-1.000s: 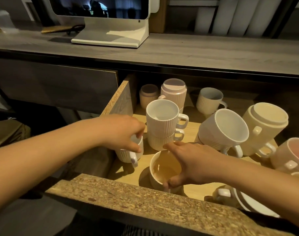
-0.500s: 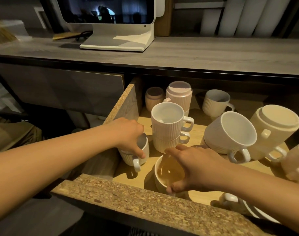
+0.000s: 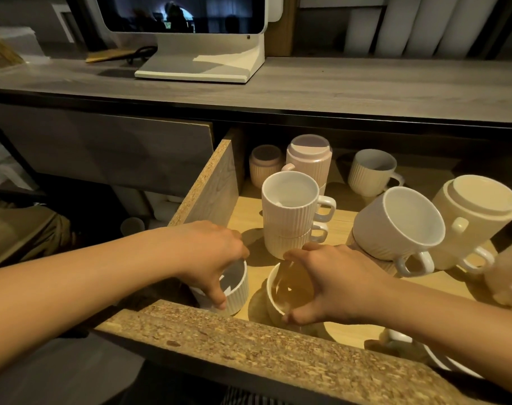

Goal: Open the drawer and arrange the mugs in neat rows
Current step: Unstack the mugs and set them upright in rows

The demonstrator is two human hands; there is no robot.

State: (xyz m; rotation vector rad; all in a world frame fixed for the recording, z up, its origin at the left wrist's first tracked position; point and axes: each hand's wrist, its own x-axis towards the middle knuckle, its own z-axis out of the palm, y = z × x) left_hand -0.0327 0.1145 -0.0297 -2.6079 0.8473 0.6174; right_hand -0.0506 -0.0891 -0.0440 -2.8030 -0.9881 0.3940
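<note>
The drawer (image 3: 211, 188) stands pulled out under the bench (image 3: 365, 89), its raw chipboard front edge nearest the camera. The left hand (image 3: 211, 258) comes down from above on a white ribbed mug (image 3: 237, 290) standing upright in the front left corner of the drawer, fingers curled over its rim and the thumb on its near side, so the mug sits directly beneath the palm. The right hand (image 3: 330, 282) grips a cream mug (image 3: 290, 287) just beside it, forefinger on the far rim and thumb on the near rim. That mug lies to the left of the palm, and a strip of drawer floor shows between the two mugs. Just behind both hands stands a stack of two white mugs (image 3: 290, 211), handles to the right. Further right a white mug (image 3: 398, 226) leans tilted, next to an upside-down cream mug (image 3: 476, 211). At the back stand two upside-down pink mugs (image 3: 308, 159) and an upright ribbed mug (image 3: 371, 171).
</note>
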